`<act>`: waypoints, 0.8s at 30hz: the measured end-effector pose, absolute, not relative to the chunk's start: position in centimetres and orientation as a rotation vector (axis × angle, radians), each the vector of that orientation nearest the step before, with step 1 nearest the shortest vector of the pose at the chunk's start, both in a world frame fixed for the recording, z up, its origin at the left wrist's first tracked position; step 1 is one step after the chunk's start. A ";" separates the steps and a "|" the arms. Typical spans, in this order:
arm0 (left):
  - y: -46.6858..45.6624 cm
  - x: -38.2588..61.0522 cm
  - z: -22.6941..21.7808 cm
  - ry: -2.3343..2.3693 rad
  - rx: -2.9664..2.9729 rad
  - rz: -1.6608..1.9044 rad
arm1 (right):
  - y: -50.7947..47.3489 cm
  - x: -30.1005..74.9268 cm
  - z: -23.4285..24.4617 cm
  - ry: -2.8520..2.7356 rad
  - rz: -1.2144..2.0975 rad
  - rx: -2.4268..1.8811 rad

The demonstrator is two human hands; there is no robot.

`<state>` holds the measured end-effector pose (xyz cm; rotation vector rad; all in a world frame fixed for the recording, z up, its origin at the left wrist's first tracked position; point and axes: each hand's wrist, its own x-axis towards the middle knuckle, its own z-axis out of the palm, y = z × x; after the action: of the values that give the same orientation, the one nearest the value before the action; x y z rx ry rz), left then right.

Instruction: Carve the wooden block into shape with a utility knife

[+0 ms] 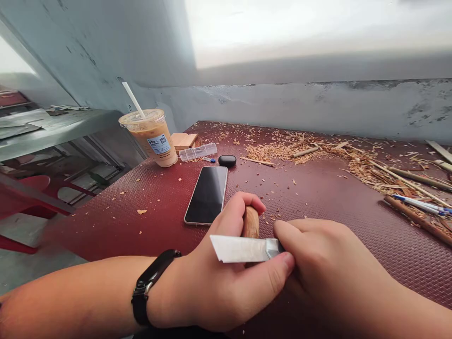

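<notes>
Surface: dark red textured table set against a grey wall, its far and right parts strewn with wood shavings.
Left hand: at the near edge, fingers curled shut around a short piece of wood; the thumb presses the back of the blade; a black band sits on the wrist.
Right hand: just beside the left, closed on the knife handle, which is mostly hidden.
Knife: its broad pale blade points left and lies across the wood, touching it.
Phone: face up with a dark screen, just beyond the left hand.
Black case: small, past the phone's far end.
Clear box: lying flat, near the far left corner.
Cup: iced milky drink with a straw and label, at the far left corner, a wooden block beside it.
Pen: blue and white, at the right edge among sticks.
</notes>
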<state>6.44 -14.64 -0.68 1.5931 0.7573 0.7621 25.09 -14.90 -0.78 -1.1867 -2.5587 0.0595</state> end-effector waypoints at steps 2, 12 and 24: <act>-14.3 6.2 -0.4 0.737 1.624 0.729 | -14.5 25.2 -0.2 -2.628 0.109 -1.151; -14.7 6.3 -0.2 0.708 1.582 0.669 | -14.0 25.4 0.6 -2.725 0.080 -1.112; -14.8 6.6 0.1 0.810 1.417 0.749 | -16.4 25.2 -1.4 -2.452 0.014 -1.288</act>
<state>6.64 -14.83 0.07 1.4166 0.8098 0.7494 25.22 -16.40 -1.42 -1.2877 -2.4519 0.0145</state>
